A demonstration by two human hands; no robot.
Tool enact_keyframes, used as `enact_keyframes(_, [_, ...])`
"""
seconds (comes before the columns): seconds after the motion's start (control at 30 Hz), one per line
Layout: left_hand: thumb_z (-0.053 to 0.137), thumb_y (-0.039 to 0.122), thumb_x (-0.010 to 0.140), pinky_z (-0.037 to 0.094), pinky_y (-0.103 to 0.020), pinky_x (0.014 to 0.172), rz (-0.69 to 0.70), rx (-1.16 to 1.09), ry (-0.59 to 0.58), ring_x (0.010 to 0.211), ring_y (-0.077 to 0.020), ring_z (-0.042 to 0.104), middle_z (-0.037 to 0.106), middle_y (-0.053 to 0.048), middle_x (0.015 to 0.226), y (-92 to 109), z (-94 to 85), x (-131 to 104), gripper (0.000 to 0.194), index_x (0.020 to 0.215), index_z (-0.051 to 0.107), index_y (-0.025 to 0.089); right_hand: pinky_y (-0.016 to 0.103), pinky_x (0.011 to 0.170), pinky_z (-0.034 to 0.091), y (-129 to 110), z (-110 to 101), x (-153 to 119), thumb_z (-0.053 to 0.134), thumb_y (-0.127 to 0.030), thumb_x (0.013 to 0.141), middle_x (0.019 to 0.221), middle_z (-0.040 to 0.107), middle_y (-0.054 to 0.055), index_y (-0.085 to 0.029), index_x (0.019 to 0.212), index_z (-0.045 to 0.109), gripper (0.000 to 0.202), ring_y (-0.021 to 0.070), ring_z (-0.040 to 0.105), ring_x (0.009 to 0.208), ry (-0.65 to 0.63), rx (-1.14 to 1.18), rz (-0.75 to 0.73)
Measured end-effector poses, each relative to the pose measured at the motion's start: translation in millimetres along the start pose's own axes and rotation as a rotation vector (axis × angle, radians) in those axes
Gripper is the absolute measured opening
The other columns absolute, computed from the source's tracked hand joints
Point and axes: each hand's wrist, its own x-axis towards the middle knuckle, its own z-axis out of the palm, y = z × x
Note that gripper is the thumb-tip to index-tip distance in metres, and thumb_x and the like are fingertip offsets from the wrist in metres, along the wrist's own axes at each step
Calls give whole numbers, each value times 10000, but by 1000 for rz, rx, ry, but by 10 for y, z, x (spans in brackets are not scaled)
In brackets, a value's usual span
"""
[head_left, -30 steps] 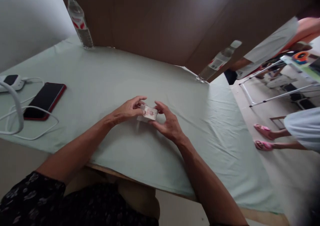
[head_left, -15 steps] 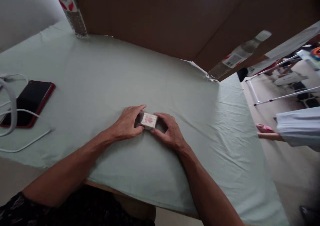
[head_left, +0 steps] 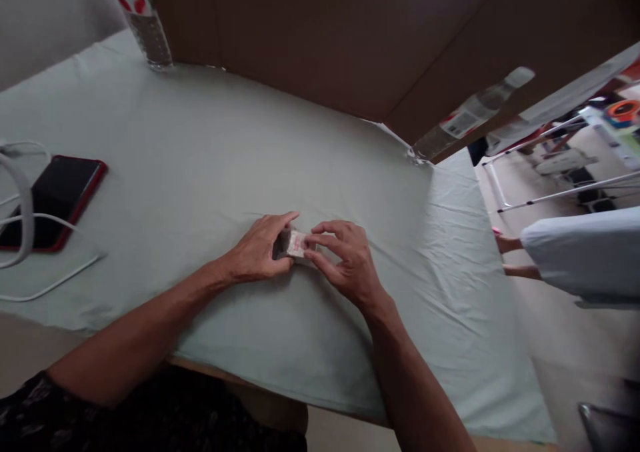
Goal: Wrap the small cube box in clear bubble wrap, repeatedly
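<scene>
A small white box (head_left: 297,243) with red print on its top lies on the cloth-covered table (head_left: 210,165) near the front edge. Its left end, dark in shadow, sits between the thumb and fingers of my left hand (head_left: 263,249). From the right, my right hand (head_left: 345,255) reaches over the box. Its index fingertip rests on the printed top, and its thumb is at the near right side. Part of the box's right end is hidden by these fingers.
A phone (head_left: 60,192) in a red case and a white cable (head_left: 55,292) lie at the left. Bottles (head_left: 147,35) (head_left: 467,115) stand against a brown cardboard panel (head_left: 300,32). A person in a light garment (head_left: 585,255) is beyond the table's right side.
My right hand has raised its index finger from the box's far right corner onto its top. My left hand keeps its hold. The person at the right has shifted leftward in view.
</scene>
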Motion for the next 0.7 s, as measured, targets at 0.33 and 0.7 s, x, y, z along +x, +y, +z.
enact_keyframes(0.33, [627, 197, 724, 473, -456, 1033, 37, -38, 35, 1143, -273, 599, 633, -132, 1252, -16, 40, -5, 771, 1463, 411, 158, 366, 891, 386, -36, 110, 185, 526, -199, 978, 937, 748, 45, -204, 897, 631, 133, 197, 634, 896, 115, -237, -103])
enact_keyframes(0.7, [763, 370, 727, 466, -469, 1054, 3, -315, 2, 1242, -292, 536, 454, -149, 1470, 91, -45, 8, 897, 1515, 350, 256, 414, 944, 394, 330, -133, 709, 417, -286, 1004, 1085, 703, 98, -224, 936, 584, 191, 248, 618, 1047, 64, -208, 117])
